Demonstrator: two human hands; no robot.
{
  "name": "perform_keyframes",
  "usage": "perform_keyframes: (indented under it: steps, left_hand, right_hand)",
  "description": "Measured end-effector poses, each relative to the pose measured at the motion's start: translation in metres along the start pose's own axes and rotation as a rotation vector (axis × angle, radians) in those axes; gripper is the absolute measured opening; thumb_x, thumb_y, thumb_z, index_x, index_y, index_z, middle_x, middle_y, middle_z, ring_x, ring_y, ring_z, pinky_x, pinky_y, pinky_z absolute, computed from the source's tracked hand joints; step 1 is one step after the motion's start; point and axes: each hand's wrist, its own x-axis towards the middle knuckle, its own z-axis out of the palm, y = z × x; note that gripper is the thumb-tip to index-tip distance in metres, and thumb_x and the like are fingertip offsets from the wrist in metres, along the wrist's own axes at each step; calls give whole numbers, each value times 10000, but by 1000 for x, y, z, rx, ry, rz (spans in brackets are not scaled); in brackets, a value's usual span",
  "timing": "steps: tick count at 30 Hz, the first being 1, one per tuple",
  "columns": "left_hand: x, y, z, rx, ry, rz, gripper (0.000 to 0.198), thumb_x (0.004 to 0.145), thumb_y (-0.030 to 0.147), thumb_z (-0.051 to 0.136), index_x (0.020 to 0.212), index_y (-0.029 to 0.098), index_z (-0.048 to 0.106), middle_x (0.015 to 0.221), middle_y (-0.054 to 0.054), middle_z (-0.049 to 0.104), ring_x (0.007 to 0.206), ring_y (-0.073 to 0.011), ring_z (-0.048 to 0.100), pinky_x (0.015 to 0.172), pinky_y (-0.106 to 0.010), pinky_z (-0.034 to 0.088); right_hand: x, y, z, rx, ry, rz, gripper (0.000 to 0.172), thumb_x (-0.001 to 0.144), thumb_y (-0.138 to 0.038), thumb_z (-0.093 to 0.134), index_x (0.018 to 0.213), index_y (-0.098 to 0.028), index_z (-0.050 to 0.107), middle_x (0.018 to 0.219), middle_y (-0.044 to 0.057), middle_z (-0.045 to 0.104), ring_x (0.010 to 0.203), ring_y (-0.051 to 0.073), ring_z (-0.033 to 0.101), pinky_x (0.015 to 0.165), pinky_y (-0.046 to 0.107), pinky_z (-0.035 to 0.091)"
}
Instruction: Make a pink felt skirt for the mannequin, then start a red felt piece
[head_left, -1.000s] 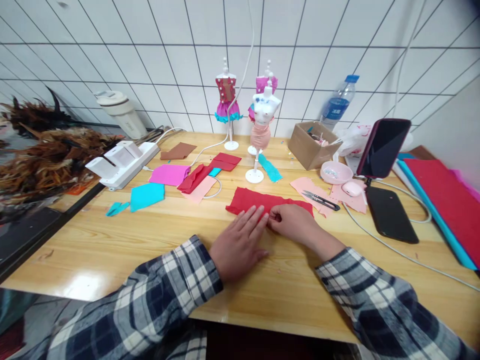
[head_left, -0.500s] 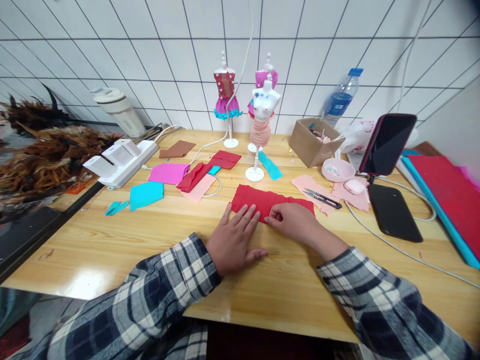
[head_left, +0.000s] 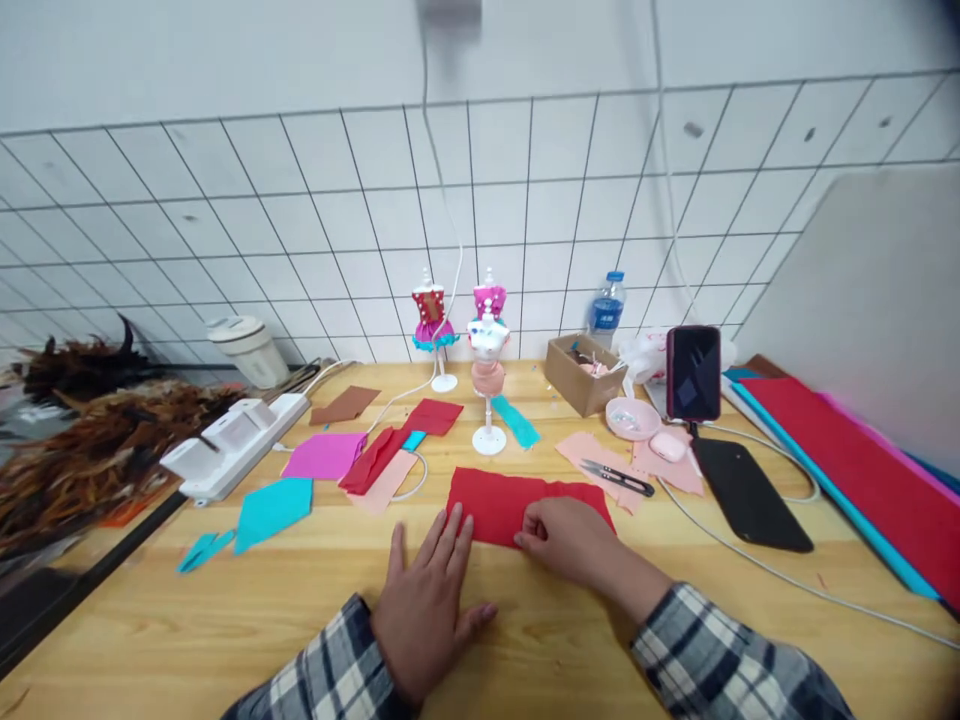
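A red piece of cloth [head_left: 487, 505] lies flat on the wooden table in front of me. My left hand [head_left: 427, 605] rests palm down with fingers spread, two fingertips on the cloth's near left corner and the rest on the wood. Thumb and forefinger of my right hand [head_left: 566, 540] are pinched together at the cloth's near edge, the other fingers curled. That hand covers part of the cloth's right side. Just behind the cloth stands a small white dress form [head_left: 489, 345] with a pink wrap round its lower part.
Thread snips [head_left: 619, 478] lie on pink scraps to the right, near a pink dish [head_left: 634, 418], a cardboard box [head_left: 585, 375] and a propped phone [head_left: 693, 372]. Leftward are cyan cloth [head_left: 274, 512], magenta cloth [head_left: 324, 456], a power strip [head_left: 236, 445] and brown feathers [head_left: 142, 430].
The view has tipped upward, so everything sits lower in it. My left hand has shifted left, with less of its fingers on the red cloth. My right hand keeps its pinch.
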Motion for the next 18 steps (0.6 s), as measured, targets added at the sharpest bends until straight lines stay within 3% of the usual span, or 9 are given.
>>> perform_keyframes:
  steps: [4, 7, 10, 13, 15, 18]
  left_hand:
    - [-1, -2, 0, -15, -86, -56, 797, 879, 650, 399, 1509, 185, 250, 1570, -143, 181, 1437, -410, 260, 1034, -787, 220]
    - [-1, 3, -2, 13, -3, -27, 807, 865, 657, 424, 1509, 201, 255, 1564, -139, 204, 1437, -413, 254, 1062, -772, 204]
    - [1, 16, -7, 25, 75, 103, 842, 863, 632, 464, 1529, 201, 184, 1565, -133, 205, 1456, -367, 233, 1135, -683, 206]
    - [7, 32, -11, -32, -25, 236, 839, 881, 641, 421, 1532, 167, 190, 1563, -142, 236, 1455, -319, 259, 1165, -565, 267]
    - [10, 38, -11, -69, -104, 230, 830, 900, 628, 392, 1528, 120, 197, 1565, -163, 233, 1459, -311, 249, 1166, -540, 272]
    - [14, 39, -5, -81, -116, 215, 804, 923, 607, 362, 1530, 116, 168, 1576, -164, 214, 1474, -302, 203, 1174, -558, 224]
  right_hand:
    - [0, 0, 2, -2, 29, -5, 180, 823, -382, 619, 753, -235, 696, 763, 3, 724, 700, 153, 622, 542, 249, 278]
    - [-1, 0, 4, -2, 35, -13, 175, 824, -376, 615, 757, -237, 697, 769, 5, 729, 705, 156, 630, 542, 249, 277]
    - [-1, 0, 3, -8, 38, -30, 177, 820, -368, 617, 754, -225, 697, 768, 18, 730, 700, 160, 631, 541, 253, 272]
    - [-1, 1, 1, -11, 30, -42, 170, 836, -314, 582, 753, -210, 688, 768, 32, 724, 702, 166, 626, 549, 259, 275]
    - [-1, 3, -1, -1, 12, -50, 185, 853, -275, 543, 750, -203, 679, 777, 37, 719, 719, 169, 623, 560, 264, 283]
    - [-1, 9, -3, 50, -32, -80, 218, 878, -299, 517, 764, -207, 678, 824, 30, 721, 774, 165, 621, 599, 265, 318]
